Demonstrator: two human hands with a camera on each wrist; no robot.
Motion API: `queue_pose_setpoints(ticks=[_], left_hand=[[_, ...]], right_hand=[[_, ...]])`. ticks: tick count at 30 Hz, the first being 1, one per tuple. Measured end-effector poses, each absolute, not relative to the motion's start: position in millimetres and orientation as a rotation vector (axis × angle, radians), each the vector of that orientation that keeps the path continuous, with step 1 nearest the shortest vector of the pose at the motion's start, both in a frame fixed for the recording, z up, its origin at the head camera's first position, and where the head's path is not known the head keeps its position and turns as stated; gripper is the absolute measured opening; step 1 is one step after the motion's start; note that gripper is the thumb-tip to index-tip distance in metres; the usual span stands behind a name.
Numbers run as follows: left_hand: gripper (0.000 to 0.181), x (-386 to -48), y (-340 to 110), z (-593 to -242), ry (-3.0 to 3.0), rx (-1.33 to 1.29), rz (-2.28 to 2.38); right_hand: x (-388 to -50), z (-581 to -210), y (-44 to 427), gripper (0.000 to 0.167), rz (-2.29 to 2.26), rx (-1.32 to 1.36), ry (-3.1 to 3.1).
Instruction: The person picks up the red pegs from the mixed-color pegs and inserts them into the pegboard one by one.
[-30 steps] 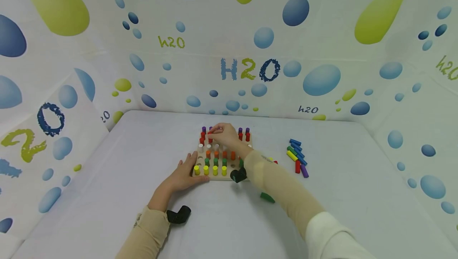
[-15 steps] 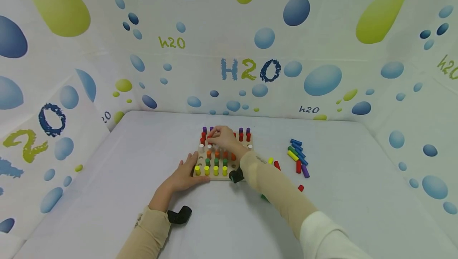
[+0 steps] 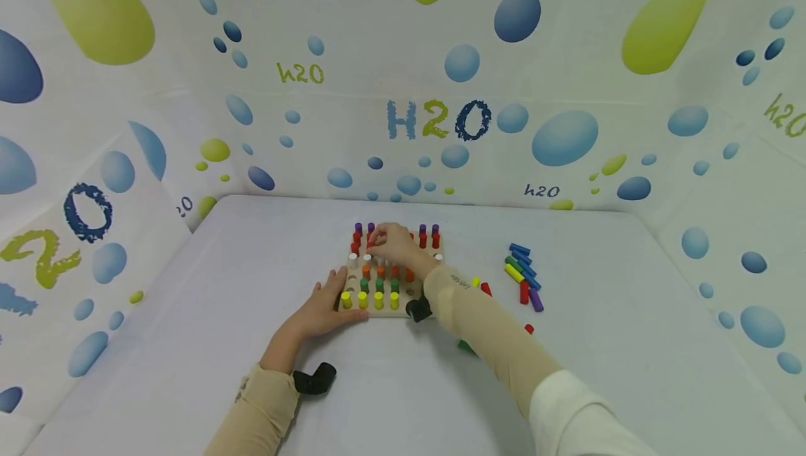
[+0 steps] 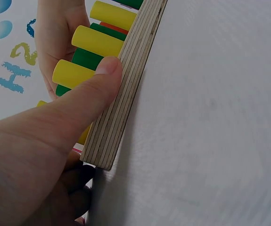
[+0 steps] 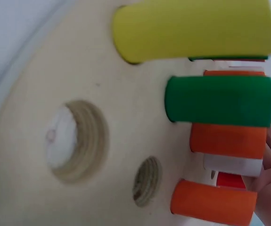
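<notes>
My left hand (image 3: pixel 321 305) holds the near left corner of a wooden pegboard (image 3: pixel 403 312), its thumb along the front edge and fingers by the left side. In the left wrist view that thumb (image 4: pixel 93 89) touches the layered edge beside yellow pegs (image 4: pixel 97 41). Over the far part of the board, my right hand (image 3: pixel 393 243) pinches a red peg, mostly hidden by the fingers, in the red rows. White pegs (image 3: pixel 352 260), orange pegs (image 3: pixel 380 272), green pegs (image 3: pixel 380 286) and purple pegs (image 3: pixel 358 227) stand upright in rows. Bare holes (image 5: pixel 78 141) show near the right wrist camera.
Right of the board lie loose blue pegs (image 3: pixel 522 258), a yellow peg (image 3: pixel 513 273), a red peg (image 3: pixel 524 293) and a purple peg (image 3: pixel 536 300). A green peg (image 3: pixel 467 347) lies partly under my right forearm. Patterned cloth (image 3: pixel 441 57) surrounds the white table (image 3: pixel 252 253).
My right hand has dropped slightly at the red rows, and its forearm has shifted left, uncovering a red peg at the lower right. The left hand stays at the corner.
</notes>
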State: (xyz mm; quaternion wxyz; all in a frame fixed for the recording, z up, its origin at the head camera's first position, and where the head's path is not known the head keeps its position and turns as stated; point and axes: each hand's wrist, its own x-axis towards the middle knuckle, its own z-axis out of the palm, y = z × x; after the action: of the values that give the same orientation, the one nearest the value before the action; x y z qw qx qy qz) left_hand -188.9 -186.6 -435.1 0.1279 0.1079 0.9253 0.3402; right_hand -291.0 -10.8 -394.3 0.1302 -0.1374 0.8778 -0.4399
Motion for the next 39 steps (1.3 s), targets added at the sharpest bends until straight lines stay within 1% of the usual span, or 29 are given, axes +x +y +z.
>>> queue_pose_setpoints(ticks=[4, 13, 20, 30, 39], left_hand=[[0.106, -189.4, -187.5, -436.8, 2.700, 0.315, 0.986], [0.106, -189.5, -187.7, -436.5, 2.699, 0.337, 0.998], [0.106, -189.7, -187.2, -435.2, 2.699, 0.317, 0.991], [0.107, -188.6, -186.4, -436.1, 2.688, 0.288, 0.992], [0.106, -187.9, -183.4, -432.9, 2.693, 0.269, 0.999]], right_hand=[[-291.3, -397.2, -12.8, 0.010, -1.247, -0.390, 2.559], [-290.6, -394.2, -9.2, 0.022, -1.203, -0.428, 2.629], [-286.2, -384.7, 6.9, 0.028, -1.216, -0.498, 2.650], [-276.2, -382.6, 30.6, 0.031, -1.298, -0.643, 2.645], [-271.5, -380.4, 59.1, 0.034, -1.362, -0.687, 2.622]])
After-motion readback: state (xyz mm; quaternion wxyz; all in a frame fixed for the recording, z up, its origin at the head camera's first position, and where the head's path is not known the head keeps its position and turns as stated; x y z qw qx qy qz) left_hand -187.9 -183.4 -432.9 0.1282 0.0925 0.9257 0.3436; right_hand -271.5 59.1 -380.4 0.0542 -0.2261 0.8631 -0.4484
